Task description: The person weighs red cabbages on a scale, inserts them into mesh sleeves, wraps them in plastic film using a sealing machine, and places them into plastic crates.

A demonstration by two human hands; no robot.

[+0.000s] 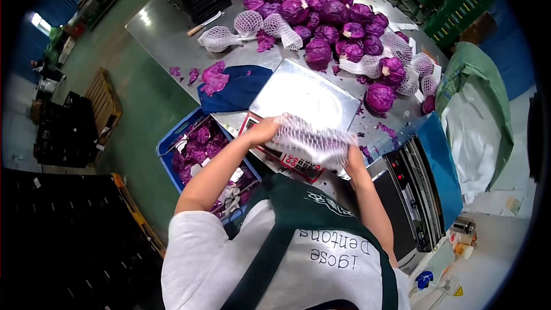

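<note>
Between my two hands stretches a white foam net sleeve (313, 140), blurred, just over the near edge of a weighing scale's metal plate (304, 92). Purple shows through its mesh, but I cannot tell whether a cabbage is inside. My left hand (266, 131) is closed on the sleeve's left end. At the right end, my right hand (352, 157) grips it, with its fingers partly hidden. Below the sleeve, the scale's red and black keypad (301, 165) is partly covered. Beyond the plate lies a pile of red cabbages (336, 20), with more foam nets (248, 23) beside them.
A blue crate (163, 149) of purple leaves stands at my left, near a dark blue cloth (232, 89). A knife (205, 24) lies farther back on the metal table (166, 43). To my right are a black machine (410, 195) and a green-white sack (473, 109).
</note>
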